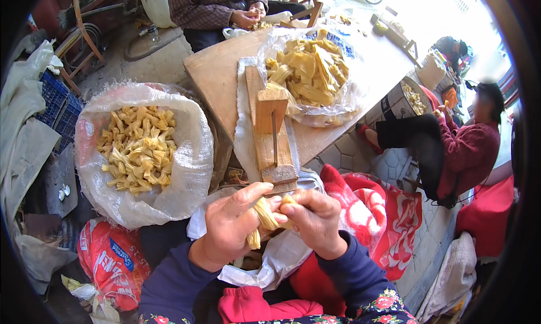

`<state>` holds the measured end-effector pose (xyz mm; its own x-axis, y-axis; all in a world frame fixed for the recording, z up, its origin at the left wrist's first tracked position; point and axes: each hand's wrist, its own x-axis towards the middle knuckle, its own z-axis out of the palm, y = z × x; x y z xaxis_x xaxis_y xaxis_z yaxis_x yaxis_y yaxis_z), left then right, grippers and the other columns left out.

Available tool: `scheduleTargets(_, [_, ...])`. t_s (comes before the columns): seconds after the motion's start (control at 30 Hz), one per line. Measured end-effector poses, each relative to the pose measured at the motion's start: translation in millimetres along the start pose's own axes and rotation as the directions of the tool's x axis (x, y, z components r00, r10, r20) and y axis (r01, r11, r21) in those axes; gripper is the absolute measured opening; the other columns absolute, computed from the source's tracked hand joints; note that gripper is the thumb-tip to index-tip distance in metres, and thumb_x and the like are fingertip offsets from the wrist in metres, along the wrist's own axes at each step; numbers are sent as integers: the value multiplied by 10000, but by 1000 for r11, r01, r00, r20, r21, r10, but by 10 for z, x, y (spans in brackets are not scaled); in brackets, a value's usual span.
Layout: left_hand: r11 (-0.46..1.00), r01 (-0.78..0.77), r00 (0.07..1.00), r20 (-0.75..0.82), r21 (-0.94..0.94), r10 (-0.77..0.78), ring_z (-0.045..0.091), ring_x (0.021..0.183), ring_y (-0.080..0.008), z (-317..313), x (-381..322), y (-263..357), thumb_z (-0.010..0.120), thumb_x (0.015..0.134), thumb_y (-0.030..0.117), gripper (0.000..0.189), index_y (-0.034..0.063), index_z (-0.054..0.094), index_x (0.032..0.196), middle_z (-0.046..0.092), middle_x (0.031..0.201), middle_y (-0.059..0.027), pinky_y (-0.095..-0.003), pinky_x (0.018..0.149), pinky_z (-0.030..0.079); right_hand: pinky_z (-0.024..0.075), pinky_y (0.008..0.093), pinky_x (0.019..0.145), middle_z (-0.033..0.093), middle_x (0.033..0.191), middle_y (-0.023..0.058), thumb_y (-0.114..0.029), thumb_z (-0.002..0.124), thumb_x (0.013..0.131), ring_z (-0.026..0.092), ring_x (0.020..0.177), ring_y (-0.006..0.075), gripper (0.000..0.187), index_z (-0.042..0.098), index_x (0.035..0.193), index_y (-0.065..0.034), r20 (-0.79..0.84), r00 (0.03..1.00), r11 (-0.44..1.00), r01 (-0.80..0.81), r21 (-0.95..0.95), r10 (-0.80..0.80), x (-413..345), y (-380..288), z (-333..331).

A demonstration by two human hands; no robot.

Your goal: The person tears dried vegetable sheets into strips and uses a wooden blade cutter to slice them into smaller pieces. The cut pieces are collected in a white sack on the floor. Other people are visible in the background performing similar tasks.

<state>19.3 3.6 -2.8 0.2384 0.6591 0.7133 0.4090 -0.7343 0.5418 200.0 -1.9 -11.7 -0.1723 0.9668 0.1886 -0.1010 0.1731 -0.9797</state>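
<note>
A folded yellowish strip is wrapped around the fingers of my left hand, one end hanging down below them. My right hand pinches another part of it between thumb and forefinger, close beside the left fingertips. Just beyond both hands is the near end of a wooden block device with a thin rod, resting on a cloth on the wooden table. Behind it a clear plastic bag holds flat yellowish strips. What the strip is made of cannot be told for certain.
An open woven sack of knotted yellowish pieces stands at left, near blue crates and a red bag. One person sits across the table; another sits right, near a round bin. Red fabric lies beside my right arm.
</note>
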Motion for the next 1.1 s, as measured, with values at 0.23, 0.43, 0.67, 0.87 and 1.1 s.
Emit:
scheduleTargets(0.23, [958,287,880,395,5,-265,690,895,-288,-91,-9,-20,719,740,74,184,21,680,912,662,1149,-137,-347,727,565,508,343,556,619,692,132,-105,736,819,642,617,287,146,646,870,-2,255,945,831,304,-465,-203,29,57,1])
scheduleTargets(0.43, [989,114,901,409,95,-143,683,724,-253,-25,-100,-49,692,746,51,98,13,637,817,663,1128,-105,-331,615,547,511,338,578,612,644,119,-237,568,958,648,615,246,257,640,862,-9,183,976,832,5,-555,116,-21,98,34])
scheduleTargets(0.67, [728,399,911,152,-558,-383,663,876,-228,-304,9,-67,658,869,37,79,-41,669,858,679,985,-157,-329,778,523,250,205,508,510,660,-31,-556,479,964,356,550,47,553,589,749,-58,522,676,722,-674,156,519,-66,-13,-193])
scheduleTargets(0.87, [583,641,758,292,-499,-583,645,821,-146,-221,-134,-232,690,888,117,160,-26,653,949,684,922,-92,-279,712,511,210,209,491,461,634,-53,-448,500,994,301,528,27,475,618,782,-40,415,702,694,-691,201,579,-12,-35,-168])
scheduleTargets(1.1, [108,770,581,621,-628,-526,624,758,-102,-80,-122,-143,713,836,33,206,17,609,1013,646,863,-39,-241,668,504,388,218,580,570,689,-35,-365,566,987,481,655,47,402,663,786,-31,302,789,822,-568,30,534,-15,-44,-22])
